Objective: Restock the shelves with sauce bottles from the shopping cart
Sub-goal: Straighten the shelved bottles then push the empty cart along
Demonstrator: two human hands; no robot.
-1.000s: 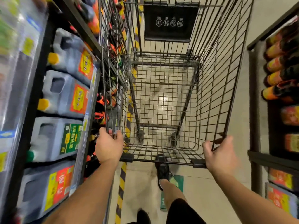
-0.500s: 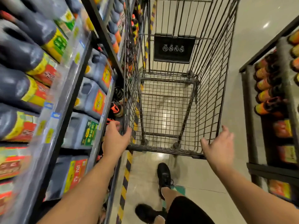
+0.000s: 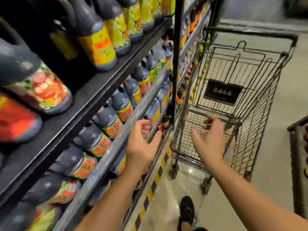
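Observation:
A black wire shopping cart [image 3: 260, 104] stands in the aisle ahead of me, and its basket holds no bottles. Dark sauce bottles [image 3: 106, 120] with red and yellow labels fill the black shelves [image 3: 93, 97] on my left. My left hand [image 3: 141, 145] hovers by the shelf's front rail with loosely curled fingers and holds nothing. My right hand [image 3: 210, 139] hangs in front of the cart's near end, fingers spread and loosely bent, clear of the wire.
A black upright post [image 3: 176, 60] divides the shelf bays beside the cart. A yellow and black striped line [image 3: 150, 195] runs along the floor at the shelf base. Another rack's edge [image 3: 298, 157] shows at far right. My black shoe [image 3: 187, 209] is below.
Both hands have let go of the cart's near rim. The cart now stands farther ahead, and my view has swung left and up toward the shelves.

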